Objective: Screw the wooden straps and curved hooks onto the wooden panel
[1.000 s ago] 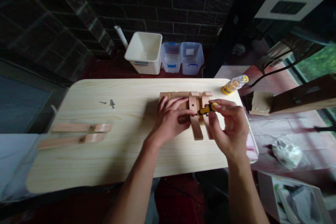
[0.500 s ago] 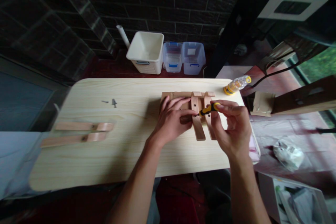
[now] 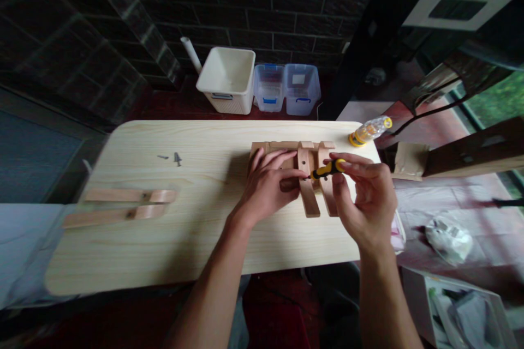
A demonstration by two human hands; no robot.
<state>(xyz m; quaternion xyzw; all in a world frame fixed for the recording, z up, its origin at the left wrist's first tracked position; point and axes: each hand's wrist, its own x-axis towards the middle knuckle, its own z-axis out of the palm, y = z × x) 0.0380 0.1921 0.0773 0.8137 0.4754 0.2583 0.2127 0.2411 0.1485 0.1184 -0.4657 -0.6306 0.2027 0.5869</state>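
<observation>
My left hand (image 3: 266, 185) lies with its fingers spread over a brown wooden board (image 3: 258, 146), holding it against the table. Its thumb reaches the screwdriver's tip at a curved wooden strip (image 3: 310, 204) crossing the board. In my right hand (image 3: 365, 196), thumb and fingers are closed around the handle of a yellow and black screwdriver (image 3: 325, 169), tilted with its tip toward a hole in that strip. Any screw under the tip is too small to make out. A second curved strip (image 3: 326, 196) lies alongside, partly behind my right hand.
Two more wooden strips (image 3: 117, 216) lie at the table's left, with several screws (image 3: 177, 159) beyond them. A clear, yellow-based bottle-shaped container (image 3: 369, 131) stands at the back right corner. Behind the table (image 3: 196, 251) are a white bin (image 3: 229, 101) and two clear boxes (image 3: 303, 92).
My right hand has shifted slightly to the right and turned a little around the screwdriver handle. My left hand and the strips keep their places.
</observation>
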